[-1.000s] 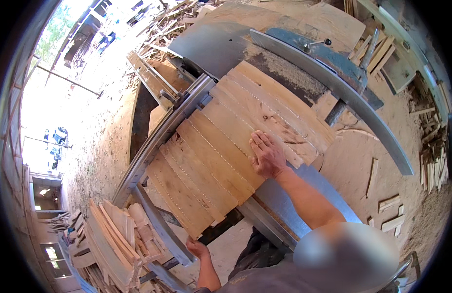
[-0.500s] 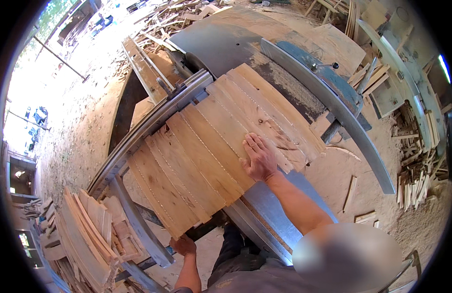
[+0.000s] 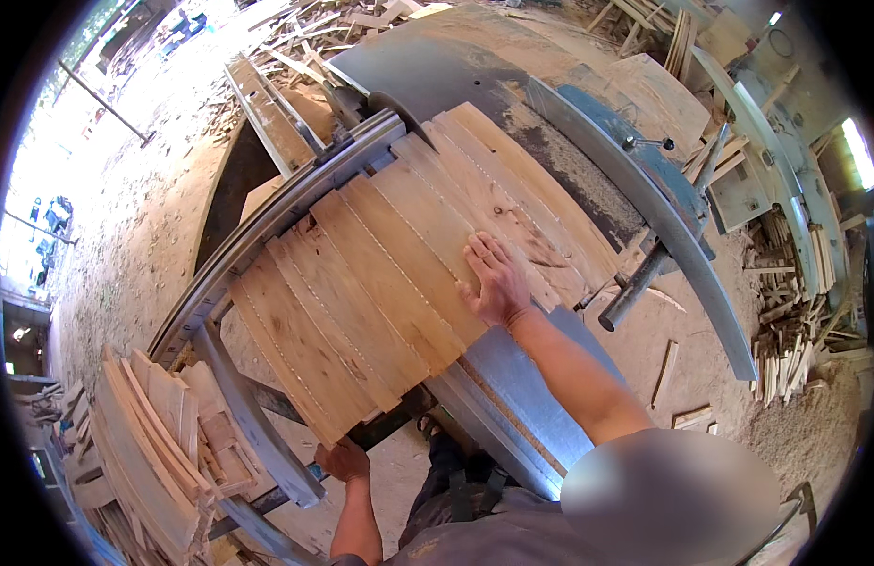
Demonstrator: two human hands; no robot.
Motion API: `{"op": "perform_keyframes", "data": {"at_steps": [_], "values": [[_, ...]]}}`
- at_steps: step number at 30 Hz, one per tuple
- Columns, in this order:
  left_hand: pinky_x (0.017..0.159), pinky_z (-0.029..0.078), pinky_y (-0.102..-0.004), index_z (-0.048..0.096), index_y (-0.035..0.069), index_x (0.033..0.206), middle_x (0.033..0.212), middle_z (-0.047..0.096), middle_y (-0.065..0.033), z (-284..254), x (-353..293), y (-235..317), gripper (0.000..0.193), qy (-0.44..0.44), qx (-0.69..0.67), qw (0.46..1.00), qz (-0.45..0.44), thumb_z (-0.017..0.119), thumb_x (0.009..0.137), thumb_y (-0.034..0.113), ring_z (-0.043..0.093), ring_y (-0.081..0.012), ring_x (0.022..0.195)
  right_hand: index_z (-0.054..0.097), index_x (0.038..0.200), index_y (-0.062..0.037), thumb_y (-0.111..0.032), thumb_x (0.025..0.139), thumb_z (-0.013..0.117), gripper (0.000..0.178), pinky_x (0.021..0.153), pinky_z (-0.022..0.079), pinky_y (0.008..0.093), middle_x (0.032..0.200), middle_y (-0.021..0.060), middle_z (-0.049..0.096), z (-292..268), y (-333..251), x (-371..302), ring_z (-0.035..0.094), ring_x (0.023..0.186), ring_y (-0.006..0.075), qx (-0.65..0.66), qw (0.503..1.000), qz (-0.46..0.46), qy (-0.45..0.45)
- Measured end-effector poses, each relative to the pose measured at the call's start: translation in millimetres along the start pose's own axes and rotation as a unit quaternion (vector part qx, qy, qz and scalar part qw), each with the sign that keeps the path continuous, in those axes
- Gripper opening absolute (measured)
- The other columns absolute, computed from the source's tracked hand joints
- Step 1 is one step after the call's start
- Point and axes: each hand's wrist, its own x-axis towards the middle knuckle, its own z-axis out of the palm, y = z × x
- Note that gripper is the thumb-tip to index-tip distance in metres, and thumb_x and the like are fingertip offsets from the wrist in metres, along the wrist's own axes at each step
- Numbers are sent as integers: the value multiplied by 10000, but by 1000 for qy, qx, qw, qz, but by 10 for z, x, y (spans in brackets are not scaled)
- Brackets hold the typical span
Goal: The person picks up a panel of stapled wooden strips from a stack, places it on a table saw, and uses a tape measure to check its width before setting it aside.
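A wide wooden panel (image 3: 380, 274), made of several boards joined edge to edge with dotted lines along the seams, lies across a metal saw table (image 3: 437, 66). Its near and far ends are stepped. My right hand (image 3: 498, 283) rests flat on the panel's top with the fingers stretched out. At the panel's near left corner, my left hand (image 3: 343, 459) is curled closed around the edge; some of its fingers are hidden. A long metal rail fence (image 3: 277, 226) runs along the panel's far left side. Beyond its upper end is a dark curved piece (image 3: 399, 111).
A long metal fence (image 3: 645, 203) curves along the right, with a metal bar (image 3: 635, 288) beneath it. Stacked boards (image 3: 163, 424) stand at the lower left, beside a metal arm (image 3: 253, 406). Scrap wood (image 3: 324, 38) is heaped at the back, and offcuts (image 3: 786, 368) lie at right.
The panel has moved a little forward with both hands on it. More of the metal bar by the right fence now shows. The whole view has also shifted slightly.
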Motion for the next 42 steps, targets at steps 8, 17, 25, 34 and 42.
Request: {"op": "perform_keyframes", "data": {"at_steps": [8,17,25,34,42], "values": [[761,420,-557,670,-29,901,852,647,-250,22,10,52,348,-23,0,1000,-22,500,969,267,583,-465,833,645,1219,48,-263,754,753,570,1182,351,461,1395,214,583,-21,7,-29,461,1393,364,-11,1000,-9,2],[814,445,-573,703,-39,872,905,662,-275,317,-91,-151,358,-10,47,998,-43,499,946,246,594,-473,881,650,1235,37,-293,782,732,567,1162,378,453,1403,200,584,62,75,-109,477,1381,373,-23,999,-20,18],[815,480,-570,721,-59,867,908,677,-294,173,-86,-22,451,-24,53,997,-46,478,956,310,621,-472,874,650,1220,30,-319,770,732,575,1168,374,436,1389,190,593,121,121,-149,483,1377,352,-21,999,-26,27],[796,469,-571,697,-78,718,826,670,-290,70,-63,86,547,6,17,999,-29,453,992,327,625,-464,838,648,1247,25,-356,792,716,597,1179,359,436,1419,183,581,154,164,-186,476,1385,349,-32,999,-28,27],[750,476,-552,678,-77,679,782,667,-283,111,-70,84,552,49,39,998,3,445,1002,306,631,-459,756,641,1280,8,-383,802,710,621,1179,356,435,1442,177,570,160,178,-201,466,1397,345,-23,1000,-15,13]]}}
